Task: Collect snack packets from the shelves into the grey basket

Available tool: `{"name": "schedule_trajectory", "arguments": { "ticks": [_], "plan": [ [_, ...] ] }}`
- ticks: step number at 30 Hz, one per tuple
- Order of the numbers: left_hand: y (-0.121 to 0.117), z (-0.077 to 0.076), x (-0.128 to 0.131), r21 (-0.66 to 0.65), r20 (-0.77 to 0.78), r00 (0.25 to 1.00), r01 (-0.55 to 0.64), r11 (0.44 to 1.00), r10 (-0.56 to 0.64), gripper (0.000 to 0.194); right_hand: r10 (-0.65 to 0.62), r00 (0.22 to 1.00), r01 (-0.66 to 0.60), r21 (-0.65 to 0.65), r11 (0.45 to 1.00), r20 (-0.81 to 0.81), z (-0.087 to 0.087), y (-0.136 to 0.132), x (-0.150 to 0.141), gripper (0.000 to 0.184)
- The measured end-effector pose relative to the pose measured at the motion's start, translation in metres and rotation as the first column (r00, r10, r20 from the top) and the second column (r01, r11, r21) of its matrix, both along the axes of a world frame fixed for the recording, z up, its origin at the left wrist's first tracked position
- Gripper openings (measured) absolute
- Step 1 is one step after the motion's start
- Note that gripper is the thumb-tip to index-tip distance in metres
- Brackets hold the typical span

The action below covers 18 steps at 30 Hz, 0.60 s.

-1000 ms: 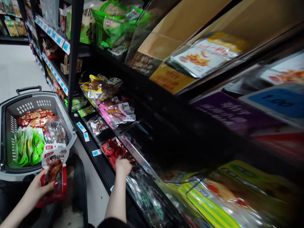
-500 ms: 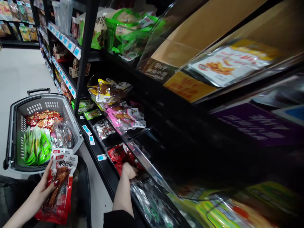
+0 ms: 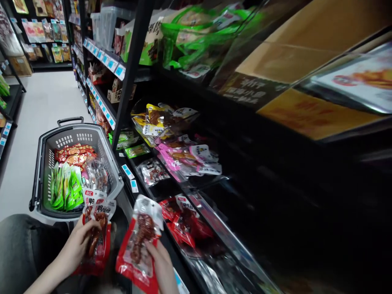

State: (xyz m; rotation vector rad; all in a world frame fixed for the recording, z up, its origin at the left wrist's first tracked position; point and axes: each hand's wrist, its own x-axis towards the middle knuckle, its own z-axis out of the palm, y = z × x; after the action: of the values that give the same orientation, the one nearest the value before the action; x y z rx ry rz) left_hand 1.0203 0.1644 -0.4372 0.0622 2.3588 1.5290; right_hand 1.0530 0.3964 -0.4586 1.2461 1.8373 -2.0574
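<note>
My left hand (image 3: 80, 241) grips red-and-white snack packets (image 3: 102, 241), at least two of them overlapping, in front of the basket. Another red-and-white snack packet (image 3: 141, 241), with brown meat showing through its clear window, is held up in my right hand (image 3: 161, 261), thumb across its front. Just right of that packet, more red packets (image 3: 186, 222) lie in a shelf compartment. The grey shopping basket (image 3: 118, 179) stands on the floor to the left. In it are green packets (image 3: 65, 188), red packets (image 3: 75, 155) and clear-silver packets (image 3: 97, 175).
Pink packets (image 3: 190, 157) and yellow packets (image 3: 159, 118) lie farther along the low shelf. A black shelf post (image 3: 131, 73) rises beside them. Brown cartons (image 3: 275, 57) sit on the upper shelf at right. The pale aisle floor (image 3: 45, 98) runs back at left.
My right hand has come out of the red packets' compartment, now holding one packet near my left hand. My left hand keeps its packets. The view has shifted, showing more aisle at left.
</note>
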Motion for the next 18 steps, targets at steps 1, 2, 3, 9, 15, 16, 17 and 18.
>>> {"name": "schedule_trajectory", "arguments": {
  "ticks": [1, 2, 3, 9, 15, 16, 17, 18],
  "plan": [
    [0.001, 0.0, -0.001, -0.007, -0.006, 1.0, -0.014, 1.0, 0.014, 0.023, 0.029, 0.998, -0.039, -0.192, 0.981, -0.059, 0.011, -0.012, 0.001, 0.045],
    [0.001, 0.001, -0.002, -0.011, -0.006, 1.0, -0.03, 0.999, 0.03, 0.023, 0.043, 0.993, -0.078, -0.345, 0.936, -0.106, 0.021, -0.022, 0.0, 0.047],
    [0.0, 0.002, -0.003, -0.012, -0.002, 0.999, -0.044, 0.999, 0.044, 0.022, 0.056, 0.989, -0.11, -0.432, 0.895, -0.135, 0.029, -0.028, -0.001, 0.048],
    [-0.001, 0.014, -0.004, -0.058, -0.032, 0.99, -0.142, 0.988, 0.141, 0.027, 0.19, 0.966, -0.16, 0.173, 0.972, -0.176, 0.027, -0.057, -0.003, 0.029],
    [0.013, -0.002, -0.005, 0.235, 0.072, 0.947, -0.322, 0.917, 0.314, 0.046, 0.449, 0.893, -0.212, 0.851, 0.481, -0.031, 0.024, -0.145, 0.011, 0.046],
    [0.013, -0.005, -0.006, 0.322, 0.154, 0.929, -0.37, 0.871, 0.338, 0.052, 0.493, 0.87, -0.21, 0.887, 0.412, -0.023, 0.03, -0.154, 0.013, 0.049],
    [0.012, -0.007, -0.007, 0.393, 0.249, 0.909, -0.411, 0.823, 0.335, 0.054, 0.54, 0.842, -0.215, 0.908, 0.359, -0.014, 0.036, -0.158, 0.015, 0.054],
    [0.009, -0.006, -0.007, 0.446, 0.344, 0.885, -0.448, 0.775, 0.313, 0.053, 0.588, 0.809, -0.227, 0.919, 0.323, -0.007, 0.043, -0.159, 0.017, 0.06]
  ]
}}
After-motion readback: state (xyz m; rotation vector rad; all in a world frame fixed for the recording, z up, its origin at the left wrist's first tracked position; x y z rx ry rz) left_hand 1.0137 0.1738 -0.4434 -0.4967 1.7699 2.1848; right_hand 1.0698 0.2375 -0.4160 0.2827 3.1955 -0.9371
